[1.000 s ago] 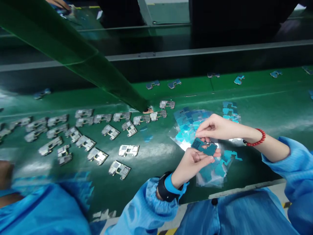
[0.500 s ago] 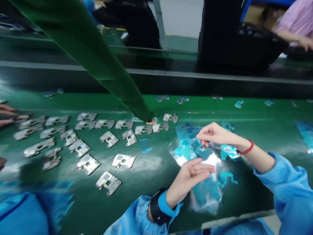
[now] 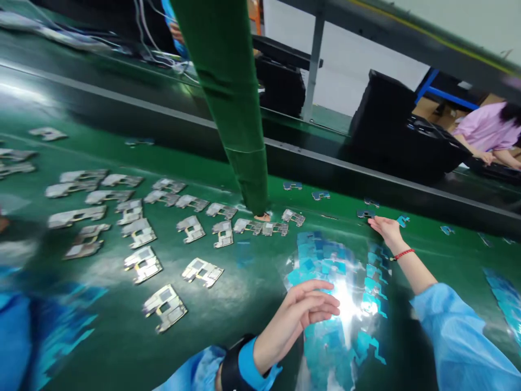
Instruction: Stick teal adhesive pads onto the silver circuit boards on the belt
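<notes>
My right hand (image 3: 386, 229) reaches to the far side of the green bench, its fingertips closed on the edge of a small dark circuit board (image 3: 365, 214). Whether that board rests on the bench I cannot tell. My left hand (image 3: 303, 307) hovers over clear sheets (image 3: 331, 345) bearing blue film stickers, its fingers stretched out and holding nothing visible. A narrow strip of blue stickers (image 3: 373, 271) lies right of it. Near my right hand are another dark board (image 3: 371, 202) and a bright blue one (image 3: 402, 221). Glare hides part of the sheets.
Several silvery circuit boards (image 3: 165, 308) are spread over the left half of the green bench (image 3: 244, 347). A green-wrapped post (image 3: 234, 119) slants down to the bench ahead. A person in pink (image 3: 486, 127) works beyond the dark ledge; a blue sleeve (image 3: 14, 336) shows at lower left.
My right hand has moved from above the sticker sheets up to the far row of boards. My left hand has shifted slightly left and down. The view has tilted and turned.
</notes>
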### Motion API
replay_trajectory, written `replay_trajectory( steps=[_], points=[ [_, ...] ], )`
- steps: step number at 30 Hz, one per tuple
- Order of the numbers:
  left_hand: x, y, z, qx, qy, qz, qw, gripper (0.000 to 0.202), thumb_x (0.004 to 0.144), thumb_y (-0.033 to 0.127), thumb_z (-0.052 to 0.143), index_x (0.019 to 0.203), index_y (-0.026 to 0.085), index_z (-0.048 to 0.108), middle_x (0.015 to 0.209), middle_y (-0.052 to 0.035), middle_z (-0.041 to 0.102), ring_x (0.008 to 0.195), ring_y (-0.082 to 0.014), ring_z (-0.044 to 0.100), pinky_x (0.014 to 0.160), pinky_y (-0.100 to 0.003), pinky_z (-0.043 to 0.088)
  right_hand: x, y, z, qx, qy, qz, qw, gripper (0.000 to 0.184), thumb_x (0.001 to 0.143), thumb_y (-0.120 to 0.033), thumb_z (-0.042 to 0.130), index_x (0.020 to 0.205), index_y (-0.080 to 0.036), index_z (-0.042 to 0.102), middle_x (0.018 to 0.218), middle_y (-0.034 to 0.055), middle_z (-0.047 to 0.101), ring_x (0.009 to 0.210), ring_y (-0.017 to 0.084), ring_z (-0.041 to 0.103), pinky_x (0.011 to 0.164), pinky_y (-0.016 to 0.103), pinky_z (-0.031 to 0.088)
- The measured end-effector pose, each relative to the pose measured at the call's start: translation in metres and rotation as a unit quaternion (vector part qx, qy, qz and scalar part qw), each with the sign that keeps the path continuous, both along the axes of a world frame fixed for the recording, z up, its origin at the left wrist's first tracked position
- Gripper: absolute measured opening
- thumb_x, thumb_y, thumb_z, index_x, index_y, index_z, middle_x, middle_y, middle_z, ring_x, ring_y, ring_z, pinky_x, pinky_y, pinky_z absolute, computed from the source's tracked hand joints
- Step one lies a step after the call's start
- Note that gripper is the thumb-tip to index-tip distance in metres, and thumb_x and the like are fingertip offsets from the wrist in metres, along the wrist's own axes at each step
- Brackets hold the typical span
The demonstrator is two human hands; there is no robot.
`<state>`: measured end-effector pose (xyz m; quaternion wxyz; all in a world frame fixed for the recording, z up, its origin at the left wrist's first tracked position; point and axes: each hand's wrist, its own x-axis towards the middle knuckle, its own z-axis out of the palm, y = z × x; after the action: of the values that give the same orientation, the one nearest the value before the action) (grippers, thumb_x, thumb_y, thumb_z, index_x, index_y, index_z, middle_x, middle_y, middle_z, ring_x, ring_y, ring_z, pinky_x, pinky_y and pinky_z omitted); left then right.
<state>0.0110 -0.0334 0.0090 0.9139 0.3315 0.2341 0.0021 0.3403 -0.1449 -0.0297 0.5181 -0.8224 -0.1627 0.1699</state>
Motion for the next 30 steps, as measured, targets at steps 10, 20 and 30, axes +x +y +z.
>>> replay_trajectory(
  steps=[10, 20, 30],
  points=[
    [0.002, 0.011, -0.004, 0.089, -0.081, -0.004, 0.993, 0.017, 0.071, 0.027, 0.067, 0.074, 0.010, 0.070, 0.036, 0.0090, 0.037, 0.034, -0.0039, 0.024, 0.040, -0.021, 0.017, -0.039, 0.072, 0.009, -0.050, -0.243, 0.203, 0.947, 0.038, 0.082, -0.049, 0.069, 0.099, -0.016, 0.069, 0.095, 0.0098, 0.071, 0.088, 0.023, 0.068, 0.083, 0.042, 0.055],
    [0.012, 0.029, -0.014, 0.089, -0.041, 0.156, 0.983, 0.014, 0.070, 0.026, 0.068, 0.070, 0.011, 0.068, 0.042, 0.0061, 0.045, 0.040, -0.0054, 0.036, 0.043, -0.020, 0.028, -0.086, 0.155, 0.005, -0.033, -0.352, 0.355, 0.865, 0.018, 0.071, -0.035, 0.073, 0.074, -0.017, 0.069, 0.109, 0.0151, 0.066, 0.103, 0.031, 0.064, 0.096, 0.052, 0.047],
    [0.006, 0.030, -0.003, 0.117, -0.030, 0.145, 0.982, 0.039, 0.078, 0.035, 0.073, 0.111, 0.016, 0.064, 0.093, -0.0066, 0.074, 0.091, -0.0208, 0.070, 0.078, -0.032, 0.057, -0.160, 0.021, 0.067, 0.009, -0.379, 0.429, 0.820, 0.035, 0.084, -0.030, 0.068, 0.118, -0.024, 0.061, 0.124, 0.0110, 0.062, 0.116, 0.025, 0.059, 0.098, 0.044, 0.049]
  ],
)
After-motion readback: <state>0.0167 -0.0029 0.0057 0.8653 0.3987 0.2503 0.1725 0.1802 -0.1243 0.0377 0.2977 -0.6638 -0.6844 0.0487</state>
